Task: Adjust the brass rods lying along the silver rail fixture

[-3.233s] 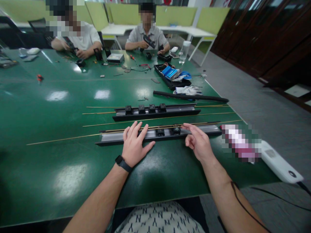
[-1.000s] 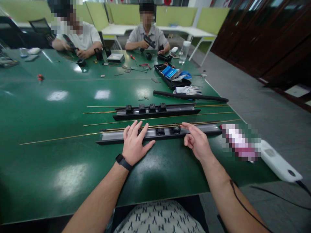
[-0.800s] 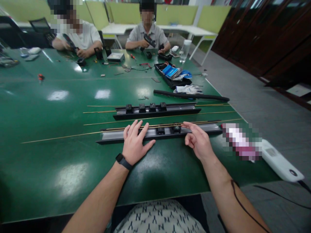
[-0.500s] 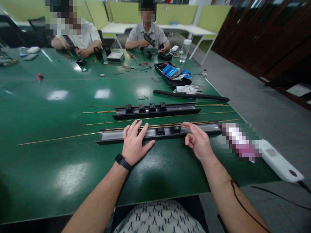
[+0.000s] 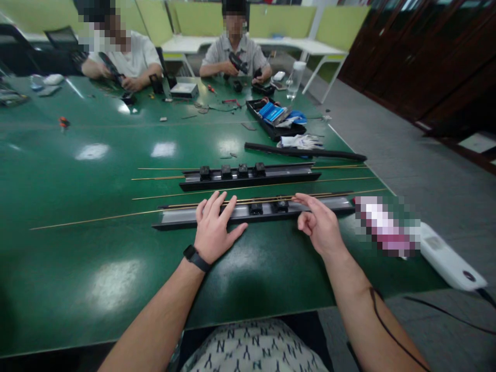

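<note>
My left hand (image 5: 214, 227) lies flat, fingers spread, pressing on the near black rail (image 5: 178, 218), which carries two small black blocks (image 5: 267, 207) in its channel. My right hand (image 5: 320, 226) rests by the rail's right part, with the forefinger stretched onto a thin brass rod (image 5: 96, 219) that runs along the rail's far edge; whether it pinches the rod I cannot tell. A second black rail (image 5: 287, 175) with several black blocks lies just beyond, more brass rods beside it.
Two people sit at the far side of the green table (image 5: 77, 268) working with tools. A black tray (image 5: 271, 129) with blue parts, white gloves (image 5: 300, 140), a long black strip (image 5: 306, 152) and a clear bottle (image 5: 294, 80) lie at the back right. A white device (image 5: 449, 258) lies at the right edge.
The long brass rod's left end has shifted a little along the table. My right forefinger has moved slightly on the rod. My left hand has stayed put.
</note>
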A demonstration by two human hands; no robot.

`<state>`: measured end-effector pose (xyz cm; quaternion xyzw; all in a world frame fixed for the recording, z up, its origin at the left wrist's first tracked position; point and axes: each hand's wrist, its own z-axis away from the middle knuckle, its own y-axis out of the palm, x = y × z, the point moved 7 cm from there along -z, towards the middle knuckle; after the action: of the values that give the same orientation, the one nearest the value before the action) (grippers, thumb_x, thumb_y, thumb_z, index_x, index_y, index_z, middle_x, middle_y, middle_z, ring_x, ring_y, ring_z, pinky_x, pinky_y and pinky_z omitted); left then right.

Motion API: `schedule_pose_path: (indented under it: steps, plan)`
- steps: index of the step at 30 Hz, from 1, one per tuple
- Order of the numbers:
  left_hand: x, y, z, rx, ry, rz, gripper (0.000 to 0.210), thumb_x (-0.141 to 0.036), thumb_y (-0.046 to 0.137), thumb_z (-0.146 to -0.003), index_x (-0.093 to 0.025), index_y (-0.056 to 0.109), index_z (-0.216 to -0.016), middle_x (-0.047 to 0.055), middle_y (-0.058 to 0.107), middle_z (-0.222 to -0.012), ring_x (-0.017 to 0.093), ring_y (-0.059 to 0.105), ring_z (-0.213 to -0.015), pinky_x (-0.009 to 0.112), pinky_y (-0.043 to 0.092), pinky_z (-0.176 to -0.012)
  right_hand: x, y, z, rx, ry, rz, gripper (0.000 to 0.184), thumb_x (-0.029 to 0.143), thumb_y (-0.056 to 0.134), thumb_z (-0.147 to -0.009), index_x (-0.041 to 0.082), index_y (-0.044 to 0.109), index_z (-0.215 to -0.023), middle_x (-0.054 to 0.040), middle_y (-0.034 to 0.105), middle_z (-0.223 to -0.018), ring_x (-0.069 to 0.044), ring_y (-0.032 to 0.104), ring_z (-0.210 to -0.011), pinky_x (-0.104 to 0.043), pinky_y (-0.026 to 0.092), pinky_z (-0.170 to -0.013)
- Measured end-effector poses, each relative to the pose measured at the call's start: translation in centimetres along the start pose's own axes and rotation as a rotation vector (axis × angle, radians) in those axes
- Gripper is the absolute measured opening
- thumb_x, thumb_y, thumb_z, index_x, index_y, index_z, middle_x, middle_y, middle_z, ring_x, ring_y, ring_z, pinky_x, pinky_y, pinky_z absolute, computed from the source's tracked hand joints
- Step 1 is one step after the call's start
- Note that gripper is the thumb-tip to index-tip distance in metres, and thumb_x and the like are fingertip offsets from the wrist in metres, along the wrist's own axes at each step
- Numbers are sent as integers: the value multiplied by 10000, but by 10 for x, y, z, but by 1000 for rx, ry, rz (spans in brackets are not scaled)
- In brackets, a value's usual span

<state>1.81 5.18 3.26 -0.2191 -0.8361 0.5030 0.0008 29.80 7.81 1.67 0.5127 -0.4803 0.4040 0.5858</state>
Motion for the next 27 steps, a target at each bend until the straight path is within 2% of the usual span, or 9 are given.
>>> schedule_pose_path:
  steps: [8, 22, 27]
  plan:
    - [0, 0, 0, -14, 3, -3, 670, -540, 665, -925, -241, 532, -1510, 156, 524, -1561, 353, 402, -1516, 535, 229, -1250, -2, 6, 2, 41, 23, -7, 378, 488, 724, -909, 222, 771, -1173, -104, 721, -1244, -47, 563, -461, -182, 206, -330]
    - [0, 0, 0, -16, 4, 8, 668, -530, 679, -920, -233, 541, -1502, 159, 526, -1558, 354, 407, -1511, 537, 239, -1245, -1, 1, -1, 9, -6, -12, 341, 471, 699, -926, 217, 777, -1140, -98, 731, -1195, -47, 558, -451, -181, 205, -322]
    - [-1, -1, 0, -12, 4, -1, 673, -539, 675, -923, -228, 537, -1504, 157, 523, -1559, 345, 401, -1515, 533, 234, -1245, -2, 4, 0, 35, -1, -3, 358, 474, 702, -923, 221, 771, -1167, -107, 722, -1234, -49, 561, -461, -185, 210, -324]
